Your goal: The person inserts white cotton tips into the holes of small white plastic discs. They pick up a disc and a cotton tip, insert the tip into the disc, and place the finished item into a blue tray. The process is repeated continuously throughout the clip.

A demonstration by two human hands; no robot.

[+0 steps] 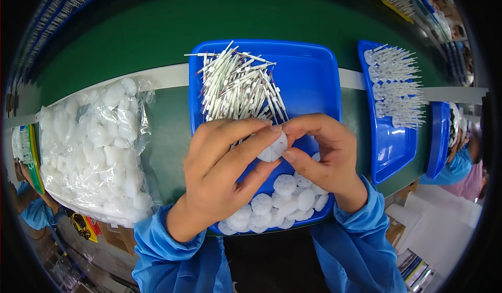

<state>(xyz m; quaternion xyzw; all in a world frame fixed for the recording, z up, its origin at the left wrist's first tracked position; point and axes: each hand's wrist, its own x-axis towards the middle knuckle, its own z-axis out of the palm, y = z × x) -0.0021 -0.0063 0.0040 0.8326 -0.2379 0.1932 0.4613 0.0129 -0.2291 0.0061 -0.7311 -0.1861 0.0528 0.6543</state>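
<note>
A white round disc is held up between my two hands over a blue tray. My left hand comes over it from the left, its fingertips closed on the disc's upper edge. From the other side my right hand pinches the disc's right edge between thumb and forefinger. Whether a stick is also in the fingers is hidden. Thin white sticks with reddish marks lie heaped in the tray's far left part. Loose white discs are piled in its near part, below my hands.
On the left lies a clear plastic bag full of white discs. At the right, a blue tray carries rows of white sticks with discs at their ends. Beyond it stand another blue tray and a person's blue sleeve.
</note>
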